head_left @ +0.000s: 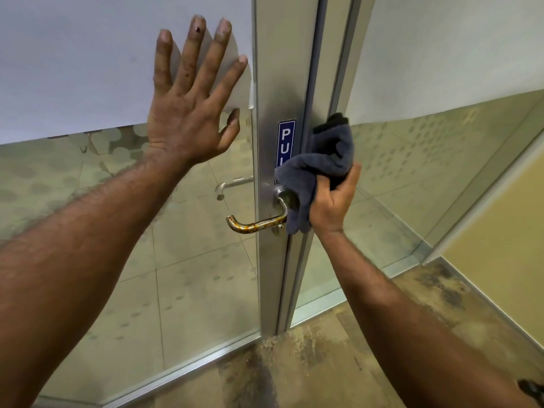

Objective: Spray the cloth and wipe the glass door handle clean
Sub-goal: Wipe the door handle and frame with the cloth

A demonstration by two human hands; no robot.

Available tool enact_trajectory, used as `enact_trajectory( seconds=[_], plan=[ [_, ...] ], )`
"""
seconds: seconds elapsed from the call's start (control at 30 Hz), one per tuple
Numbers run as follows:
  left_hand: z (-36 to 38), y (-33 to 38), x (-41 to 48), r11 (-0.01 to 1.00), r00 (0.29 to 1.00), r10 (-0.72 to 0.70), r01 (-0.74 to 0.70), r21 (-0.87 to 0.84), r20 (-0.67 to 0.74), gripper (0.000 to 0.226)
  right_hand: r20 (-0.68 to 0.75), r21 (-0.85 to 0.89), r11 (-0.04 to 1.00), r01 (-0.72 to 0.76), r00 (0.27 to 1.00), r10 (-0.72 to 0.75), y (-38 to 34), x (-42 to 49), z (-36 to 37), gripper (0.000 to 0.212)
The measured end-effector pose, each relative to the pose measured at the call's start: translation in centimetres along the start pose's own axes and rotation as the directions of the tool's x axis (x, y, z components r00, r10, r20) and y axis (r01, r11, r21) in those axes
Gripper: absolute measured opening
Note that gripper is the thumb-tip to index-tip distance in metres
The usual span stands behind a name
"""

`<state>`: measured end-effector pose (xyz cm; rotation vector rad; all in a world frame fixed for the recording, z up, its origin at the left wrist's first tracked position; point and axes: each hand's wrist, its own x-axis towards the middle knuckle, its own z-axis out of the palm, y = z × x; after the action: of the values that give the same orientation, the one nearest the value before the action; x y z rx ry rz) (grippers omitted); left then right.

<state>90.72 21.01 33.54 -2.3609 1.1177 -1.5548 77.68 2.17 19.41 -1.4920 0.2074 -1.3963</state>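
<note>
A rusty metal lever handle (256, 223) sticks out to the left from the aluminium door frame (273, 83). My right hand (332, 206) grips a crumpled grey cloth (316, 166) and presses it against the base of the handle, covering part of a blue "PULL" sign (285, 136). My left hand (191, 95) lies flat with fingers spread on the frosted glass door (73, 69), up and to the left of the handle. No spray bottle is in view.
A second handle (229, 187) shows through the glass on the far side. A glass side panel (441, 160) stands to the right, with a beige wall (506, 248) beyond it. Stained floor (323, 363) lies below the door.
</note>
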Motion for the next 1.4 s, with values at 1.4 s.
enact_trajectory(
  seconds=[1.4],
  plan=[
    [0.0, -0.1, 0.0, 0.999, 1.0, 0.02, -0.019, -0.043, 0.018, 0.076, 0.3, -0.232, 0.973, 0.014, 0.952, 0.058, -0.6, 0.8, -1.9, 0.044]
  ],
)
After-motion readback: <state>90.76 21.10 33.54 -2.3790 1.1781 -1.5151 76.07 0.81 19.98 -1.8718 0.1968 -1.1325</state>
